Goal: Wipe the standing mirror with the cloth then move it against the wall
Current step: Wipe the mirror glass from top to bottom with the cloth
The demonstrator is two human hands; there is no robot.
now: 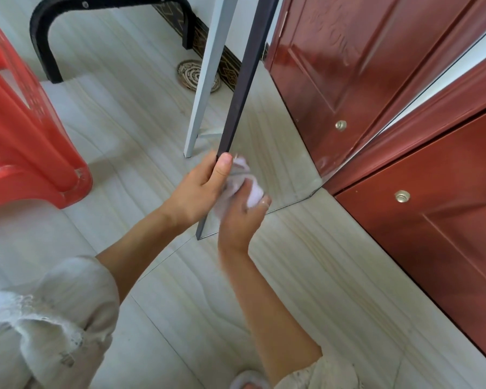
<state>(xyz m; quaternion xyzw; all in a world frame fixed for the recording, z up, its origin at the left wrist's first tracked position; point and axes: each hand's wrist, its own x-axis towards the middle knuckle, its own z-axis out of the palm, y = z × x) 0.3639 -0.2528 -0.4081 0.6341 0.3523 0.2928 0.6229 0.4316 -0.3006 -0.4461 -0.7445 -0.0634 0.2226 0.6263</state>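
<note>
Mirror [267, 153] stands on floor [306, 276] by red door [432, 234]; left hand [199, 189] wrapped round its dark frame edge, right hand [243, 217] clenched on cloth [253, 192] w/ it pressed low on glass. Risk: hard wiping could tip or slide mirror if left grip slackens.

You had the standing mirror [267, 153] as your marker. To its right the red door [421, 220] stood close, leaving only a narrow wedge of floor [306, 248]. Behind it the white support leg [201, 88] blocked passage. Well to its left stood the red stool [26, 141], open tiles between.
</note>
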